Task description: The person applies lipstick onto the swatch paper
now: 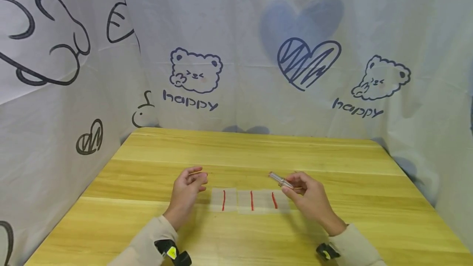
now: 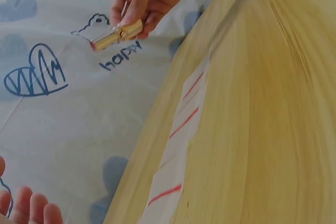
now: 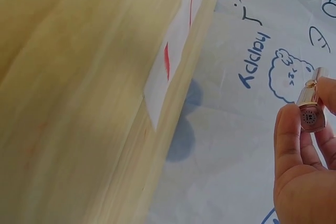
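Between the thumb and fingers of my right hand (image 1: 309,197) is a slim, shiny lipstick (image 1: 281,180), held above the table to the right of a pale paper strip (image 1: 244,204). Its far end looks reddish and points left in the left wrist view, where the gold tube (image 2: 107,39) shows. A round label (image 3: 310,117) marks its base in the right wrist view. Three short red strokes (image 1: 252,201) run across the strip. My left hand (image 1: 186,190) hovers by the strip's left end, fingers loosely bent, holding nothing.
The strip lies on a yellow wood-grain table (image 1: 244,245), whose back edge meets a white curtain (image 1: 244,73) with hearts and bear drawings. The curtain also hangs along both sides. Black straps with devices (image 1: 171,252) sit on both sleeves.
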A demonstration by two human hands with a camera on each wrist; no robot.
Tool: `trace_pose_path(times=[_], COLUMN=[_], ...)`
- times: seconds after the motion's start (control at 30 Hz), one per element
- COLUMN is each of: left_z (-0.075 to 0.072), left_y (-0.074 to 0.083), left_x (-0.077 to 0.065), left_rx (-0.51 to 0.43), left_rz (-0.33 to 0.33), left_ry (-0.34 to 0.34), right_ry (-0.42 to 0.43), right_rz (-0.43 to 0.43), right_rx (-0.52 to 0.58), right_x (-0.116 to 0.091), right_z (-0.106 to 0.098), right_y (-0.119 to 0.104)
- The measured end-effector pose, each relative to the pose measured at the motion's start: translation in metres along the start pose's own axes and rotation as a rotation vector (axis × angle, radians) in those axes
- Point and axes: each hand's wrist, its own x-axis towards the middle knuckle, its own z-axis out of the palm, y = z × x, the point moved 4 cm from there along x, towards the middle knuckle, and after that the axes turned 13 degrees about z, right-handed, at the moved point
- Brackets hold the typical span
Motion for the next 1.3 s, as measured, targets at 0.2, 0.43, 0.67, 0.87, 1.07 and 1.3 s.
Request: trace_pose_path(times=[0.2, 0.43, 0.67, 0.87, 1.07, 1.3], left_z=[-0.020, -0.041, -0.049, -0.048, -0.048, -0.048], left_y=[-0.002, -0.008, -0.017, -0.023, -0.028, -0.031], left_x=[0.002, 0.000, -0.001, 0.001, 0.003, 0.005], left_rx=[0.111, 0.283, 0.419, 0.493, 0.503, 0.518], left_rz=[0.015, 0.007, -0.064, -0.111, -0.118, -0.130], left_ry=[0.062, 0.035, -0.074, -0.134, -0.135, -0.144], right_ry=[0.016, 0.010, 0.012, 0.013, 0.005, -0.020], right_rz=[0.006, 0.033, 0.035, 0.044, 0.052, 0.057], right_rx=[-0.029, -0.043, -0.066, -0.094, -0.085, -0.071], right_x=[-0.001, -0.004, -0.005, -0.006, -0.006, -0.007], right_z=[-0.006, -0.013, -0.017, -0.018, -0.018, -0.015], right_y=[0.005, 0.010, 0.011, 0.013, 0.012, 0.012])
